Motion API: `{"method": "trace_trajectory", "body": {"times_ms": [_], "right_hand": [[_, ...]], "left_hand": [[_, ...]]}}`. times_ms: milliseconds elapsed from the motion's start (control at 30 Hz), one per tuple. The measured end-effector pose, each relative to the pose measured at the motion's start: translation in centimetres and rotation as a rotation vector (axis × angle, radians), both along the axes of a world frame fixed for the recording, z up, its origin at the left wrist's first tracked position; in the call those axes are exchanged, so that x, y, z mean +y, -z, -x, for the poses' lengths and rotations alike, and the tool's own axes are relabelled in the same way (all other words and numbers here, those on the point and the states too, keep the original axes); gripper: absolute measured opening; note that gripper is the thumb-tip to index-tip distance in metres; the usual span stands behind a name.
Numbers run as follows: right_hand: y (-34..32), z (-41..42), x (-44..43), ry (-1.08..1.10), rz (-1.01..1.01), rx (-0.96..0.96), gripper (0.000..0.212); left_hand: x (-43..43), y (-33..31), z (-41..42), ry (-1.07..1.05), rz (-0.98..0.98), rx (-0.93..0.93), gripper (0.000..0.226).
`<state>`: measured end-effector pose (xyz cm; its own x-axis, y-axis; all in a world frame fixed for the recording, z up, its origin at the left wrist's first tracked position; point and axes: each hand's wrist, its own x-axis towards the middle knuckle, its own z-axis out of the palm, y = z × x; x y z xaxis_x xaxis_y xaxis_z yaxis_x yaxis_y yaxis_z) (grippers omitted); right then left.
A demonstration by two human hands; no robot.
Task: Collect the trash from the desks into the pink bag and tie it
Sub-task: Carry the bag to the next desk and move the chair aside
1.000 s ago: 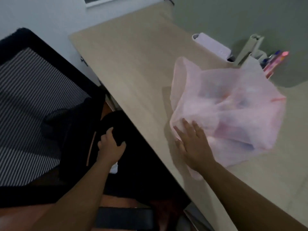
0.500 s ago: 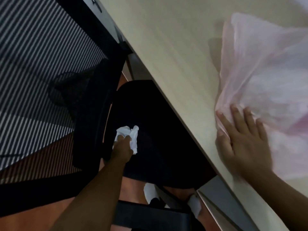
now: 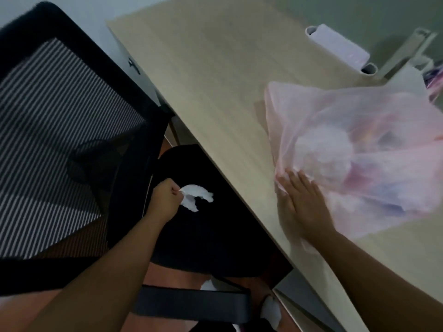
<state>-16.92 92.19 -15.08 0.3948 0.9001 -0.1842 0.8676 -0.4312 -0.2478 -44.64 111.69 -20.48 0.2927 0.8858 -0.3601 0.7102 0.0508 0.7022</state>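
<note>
A translucent pink bag (image 3: 364,149) lies on the light wooden desk (image 3: 223,75), with pale crumpled trash showing through it. My right hand (image 3: 303,203) rests flat on the bag's near edge, fingers spread. My left hand (image 3: 166,198) is below desk level over the black chair seat (image 3: 215,236), closed on a crumpled white tissue (image 3: 195,196). Two more white tissue scraps lie on the floor, one scrap (image 3: 208,285) behind the chair base and another (image 3: 271,309) near the desk leg.
A black office chair with a striped mesh back (image 3: 55,130) fills the left. At the desk's far right stand a white box-like item (image 3: 340,47) and a holder with pens (image 3: 434,77). A grey-green wall rises behind the desk.
My left hand went down to the chair seat, closed on the white tissue and has lifted it slightly. The right hand stayed pressed on the pink bag while my view shifted.
</note>
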Motion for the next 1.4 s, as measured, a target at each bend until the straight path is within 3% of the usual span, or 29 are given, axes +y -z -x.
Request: {"method": "trace_trajectory", "body": {"times_ms": [200, 333, 433, 533, 600, 667, 733, 833, 1000, 1133, 1200, 1400], "right_hand": [[1.4, 1.5, -1.9, 0.048, -0.037, -0.129, 0.054], [1.5, 1.7, -1.7, 0.064, -0.061, -0.120, 0.054], [1.8, 1.6, -1.7, 0.058, -0.059, -0.120, 0.054], [1.8, 2.0, -1.6, 0.085, -0.082, -0.110, 0.054], [1.5, 1.9, -1.4, 0.108, -0.108, -0.084, 0.054], [1.4, 1.9, -1.6, 0.106, -0.105, -0.101, 0.054], [1.0, 2.1, -1.9, 0.095, -0.092, -0.106, 0.055], [0.6, 1.4, -2.3, 0.042, -0.030, -0.079, 0.055], [-6.9, -0.9, -1.6, 0.142, -0.197, 0.489, 0.037], [-13.4, -3.7, -3.0, 0.168, -0.478, 0.330, 0.037], [-16.4, -5.5, -4.3, 0.208, -0.521, 0.218, 0.034], [-23.2, -8.3, -8.6, 0.497, -0.701, 0.360, 0.034]], "left_hand": [[-1.2, 4.3, 0.5, -0.098, 0.080, 0.064, 0.011], [-2.6, 9.4, 0.1, 0.166, 0.193, 0.434, 0.098], [-2.0, 12.8, -0.8, 0.335, 0.129, 0.542, 0.115], [0.1, 15.0, -1.9, 0.337, 0.146, 0.409, 0.102], [0.8, 14.6, -2.8, 0.131, 0.271, 0.161, 0.065], [0.1, 12.9, -3.2, -0.005, 0.223, 0.145, 0.025], [-1.0, 9.4, -3.3, -0.059, 0.178, 0.057, 0.007], [-2.8, 1.5, -3.2, -0.098, 0.165, -0.128, 0.012], [-4.8, -10.7, -5.0, 0.106, 0.077, -0.231, 0.012], [-6.3, -16.8, -10.5, 0.161, 0.002, -0.370, 0.014], [-7.3, -19.1, -14.1, 0.231, -0.084, -0.406, 0.014], [-11.7, -21.9, -24.8, 0.413, -0.296, -0.497, 0.015]]}}
